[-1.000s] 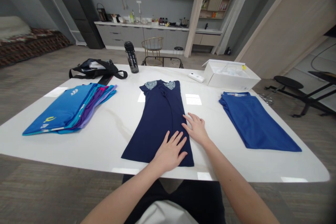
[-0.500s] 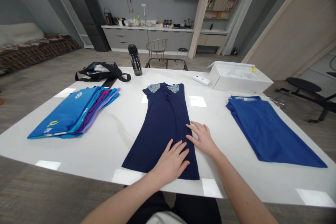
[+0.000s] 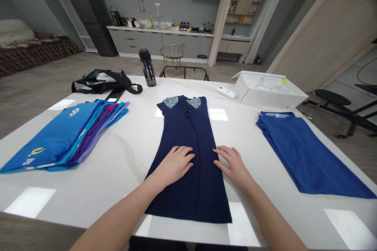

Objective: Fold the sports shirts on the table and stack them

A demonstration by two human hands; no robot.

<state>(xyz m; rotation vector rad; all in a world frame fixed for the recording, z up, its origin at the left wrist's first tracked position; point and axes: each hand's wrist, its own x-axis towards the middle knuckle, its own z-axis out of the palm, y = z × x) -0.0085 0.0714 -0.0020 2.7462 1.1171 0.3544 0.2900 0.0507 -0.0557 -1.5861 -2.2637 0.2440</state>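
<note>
Navy short-sleeved fabric shirt near the front edge of a glossy white tabletop, left hand loosely spread on it, right hand likewise along its right side; light, flat strokes should smooth best.

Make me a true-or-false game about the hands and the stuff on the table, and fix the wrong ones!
1. The left hand rests on the dark blue garment. True.
2. The bottle is lying on its side. False: the bottle stands upright.
3. The black bag is farther from the person than the stack of folded clothes. True.
4. The white box is shut. False: the white box is open.
5. The right hand is on the stack of folded clothes. False: the right hand is at the right edge of the dark blue garment.
</note>
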